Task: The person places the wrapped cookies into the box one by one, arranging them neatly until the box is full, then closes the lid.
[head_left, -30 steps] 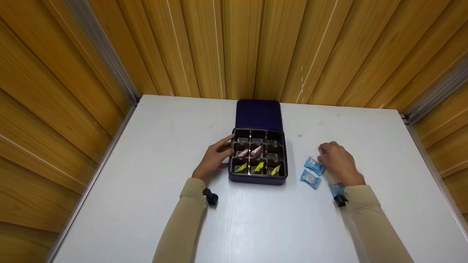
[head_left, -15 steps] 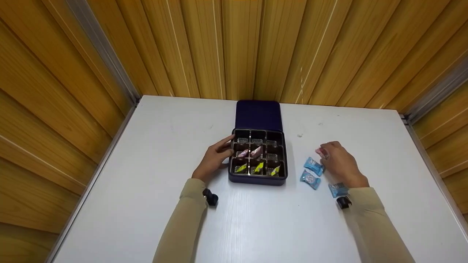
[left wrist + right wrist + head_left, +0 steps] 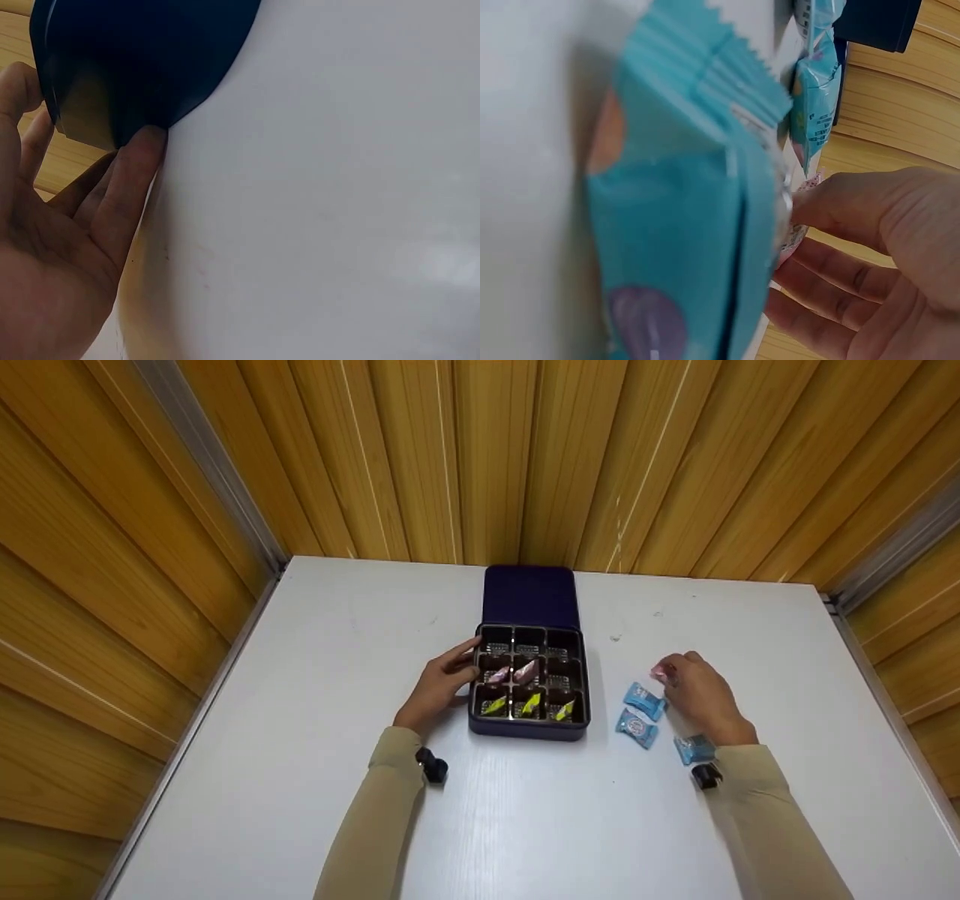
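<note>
A dark blue box [image 3: 528,732] with a black compartment tray sits in the middle of the table. Pink-wrapped candies [image 3: 526,672] lie in two middle-row compartments, and yellow-wrapped candies [image 3: 531,704] fill the front row. My left hand [image 3: 439,682] rests against the box's left side, thumb and fingers touching its wall; the left wrist view shows the hand [image 3: 71,232] at the box corner [image 3: 142,60]. To the right, my right hand [image 3: 701,694] pinches a pink-wrapped candy [image 3: 658,673] between thumb and fingers, just beyond the blue-wrapped candies [image 3: 637,728].
The box's lid [image 3: 530,596] lies open behind it. Another blue-wrapped candy [image 3: 694,749] lies by my right wrist. The white table [image 3: 337,660] ends at wood-panelled walls [image 3: 495,465] at the back and both sides.
The pink candy now shows more clearly in my right fingers, and the right wrist has shifted slightly to the right. My left hand and the box stay put.
</note>
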### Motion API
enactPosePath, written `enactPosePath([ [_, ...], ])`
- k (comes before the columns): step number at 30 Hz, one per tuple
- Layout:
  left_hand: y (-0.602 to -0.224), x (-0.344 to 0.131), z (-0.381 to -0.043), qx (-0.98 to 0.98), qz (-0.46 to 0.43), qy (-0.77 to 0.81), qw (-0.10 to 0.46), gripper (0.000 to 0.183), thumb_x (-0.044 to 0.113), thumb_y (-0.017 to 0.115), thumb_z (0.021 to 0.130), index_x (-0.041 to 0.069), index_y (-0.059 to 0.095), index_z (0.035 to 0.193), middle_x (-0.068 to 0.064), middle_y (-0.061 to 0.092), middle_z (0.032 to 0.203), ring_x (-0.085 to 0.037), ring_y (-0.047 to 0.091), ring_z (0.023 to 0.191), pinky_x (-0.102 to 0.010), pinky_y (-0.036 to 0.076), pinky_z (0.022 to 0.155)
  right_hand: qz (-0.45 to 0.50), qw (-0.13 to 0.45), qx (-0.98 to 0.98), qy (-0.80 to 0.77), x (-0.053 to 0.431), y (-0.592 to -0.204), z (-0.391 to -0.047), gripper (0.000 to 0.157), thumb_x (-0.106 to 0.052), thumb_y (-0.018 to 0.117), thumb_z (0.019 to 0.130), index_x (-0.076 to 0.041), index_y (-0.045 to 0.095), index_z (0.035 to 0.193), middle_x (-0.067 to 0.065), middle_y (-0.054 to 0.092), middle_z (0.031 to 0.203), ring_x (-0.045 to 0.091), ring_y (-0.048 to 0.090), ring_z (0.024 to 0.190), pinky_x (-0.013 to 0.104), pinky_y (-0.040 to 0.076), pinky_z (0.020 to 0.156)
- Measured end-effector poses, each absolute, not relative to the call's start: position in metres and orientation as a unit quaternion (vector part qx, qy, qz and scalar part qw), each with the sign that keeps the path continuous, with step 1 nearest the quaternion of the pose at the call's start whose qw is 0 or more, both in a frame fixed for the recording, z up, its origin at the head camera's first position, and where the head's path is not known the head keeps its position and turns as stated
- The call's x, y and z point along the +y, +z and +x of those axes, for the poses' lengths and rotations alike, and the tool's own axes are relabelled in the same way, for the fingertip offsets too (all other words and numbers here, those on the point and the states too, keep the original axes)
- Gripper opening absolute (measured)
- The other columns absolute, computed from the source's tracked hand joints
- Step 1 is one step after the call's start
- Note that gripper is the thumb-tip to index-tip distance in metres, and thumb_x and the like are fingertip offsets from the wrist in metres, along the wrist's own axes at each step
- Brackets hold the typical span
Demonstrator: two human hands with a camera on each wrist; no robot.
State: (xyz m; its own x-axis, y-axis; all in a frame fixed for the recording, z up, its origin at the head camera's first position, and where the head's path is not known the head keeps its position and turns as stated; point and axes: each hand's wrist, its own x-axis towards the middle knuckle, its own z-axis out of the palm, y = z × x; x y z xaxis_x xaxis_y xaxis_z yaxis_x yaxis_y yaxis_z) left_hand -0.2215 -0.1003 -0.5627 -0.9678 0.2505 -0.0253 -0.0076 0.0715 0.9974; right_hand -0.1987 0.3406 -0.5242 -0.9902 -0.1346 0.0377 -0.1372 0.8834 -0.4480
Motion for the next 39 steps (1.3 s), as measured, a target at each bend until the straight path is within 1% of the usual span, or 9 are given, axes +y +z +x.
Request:
enactPosePath([
  [4,-0.5629,-0.1006,-0.2220,0.726,0.084,0.676,0.096,0.059,0.012,0.067,0.102,0.026,0.055,0.158,-0.015,0.062,0.146,-0.029,0.064,0.128,-0.050,0.059,0.095,0.067,-0.001,-0.970,0.233,0.3411,-0.5239,-0.1986,0.035,0.003,0.068,0.097,0.008,0.063,0.131,0.026,0.060,0.118,0.042,0.063,0.106,0.065,0.049,0.101],
  [11,-0.5599,-0.1009,-0.2192,0.721,0.081,0.679,0.109,0.060,0.013,0.066,0.103,0.027,0.053,0.159,-0.014,0.060,0.149,-0.030,0.063,0.129,-0.052,0.060,0.092,0.065,0.004,-0.972,0.224,0.3422,-0.5236,-0.1994,0.043,0.004,0.067,0.096,0.014,0.057,0.136,0.032,0.058,0.126,0.050,0.061,0.115,0.066,0.048,0.101],
  [17,-0.5609,-0.1006,-0.2198,0.731,0.084,0.670,0.098,0.059,0.011,0.066,0.102,0.026,0.054,0.159,-0.013,0.063,0.145,-0.028,0.064,0.128,-0.048,0.058,0.096,0.061,0.003,-0.970,0.237,0.3445,-0.5230,-0.1986,0.036,0.002,0.064,0.102,0.013,0.058,0.135,0.031,0.060,0.125,0.049,0.061,0.118,0.065,0.047,0.104],
  [21,-0.5613,-0.1006,-0.2202,0.730,0.083,0.671,0.098,0.059,0.012,0.065,0.102,0.026,0.054,0.159,-0.014,0.062,0.146,-0.029,0.063,0.128,-0.049,0.059,0.095,0.056,0.005,-0.967,0.249,0.3454,-0.5220,-0.1983,0.033,-0.005,0.062,0.107,0.011,0.059,0.135,0.030,0.061,0.125,0.049,0.061,0.118,0.065,0.047,0.105],
  [24,-0.5613,-0.1005,-0.2201,0.729,0.081,0.672,0.101,0.059,0.012,0.065,0.102,0.027,0.054,0.159,-0.015,0.061,0.147,-0.030,0.063,0.128,-0.051,0.059,0.094,0.042,0.002,-0.964,0.263,0.3457,-0.5209,-0.1978,0.035,-0.011,0.060,0.109,0.009,0.058,0.138,0.030,0.061,0.128,0.049,0.061,0.120,0.065,0.046,0.107],
  [28,-0.5601,-0.1003,-0.2195,0.727,0.075,0.674,0.106,0.060,0.012,0.065,0.102,0.028,0.054,0.159,-0.015,0.061,0.148,-0.031,0.064,0.127,-0.051,0.061,0.091,0.035,0.009,-0.960,0.279,0.3459,-0.5201,-0.1962,0.036,-0.014,0.060,0.110,0.006,0.058,0.140,0.029,0.062,0.129,0.048,0.061,0.118,0.065,0.046,0.106],
  [32,-0.5597,-0.0995,-0.2197,0.723,0.070,0.678,0.107,0.060,0.012,0.065,0.102,0.028,0.054,0.158,-0.015,0.061,0.147,-0.030,0.064,0.126,-0.050,0.061,0.090,0.046,0.028,-0.957,0.283,0.3457,-0.5209,-0.1950,0.034,-0.015,0.063,0.109,0.006,0.061,0.137,0.028,0.063,0.126,0.046,0.063,0.114,0.064,0.050,0.102],
  [36,-0.5601,-0.0991,-0.2202,0.724,0.068,0.678,0.107,0.060,0.012,0.065,0.102,0.028,0.054,0.159,-0.014,0.061,0.147,-0.030,0.065,0.125,-0.049,0.061,0.089,0.051,0.039,-0.956,0.285,0.3456,-0.5219,-0.1946,0.032,-0.011,0.065,0.107,0.005,0.062,0.134,0.026,0.062,0.123,0.045,0.063,0.112,0.063,0.052,0.099],
  [39,-0.5601,-0.0994,-0.2200,0.723,0.066,0.679,0.110,0.060,0.013,0.065,0.102,0.029,0.054,0.159,-0.014,0.060,0.148,-0.031,0.065,0.124,-0.049,0.062,0.085,0.051,0.043,-0.956,0.285,0.3455,-0.5231,-0.1945,0.030,-0.009,0.067,0.106,0.004,0.063,0.133,0.024,0.062,0.121,0.044,0.064,0.110,0.061,0.053,0.097],
])
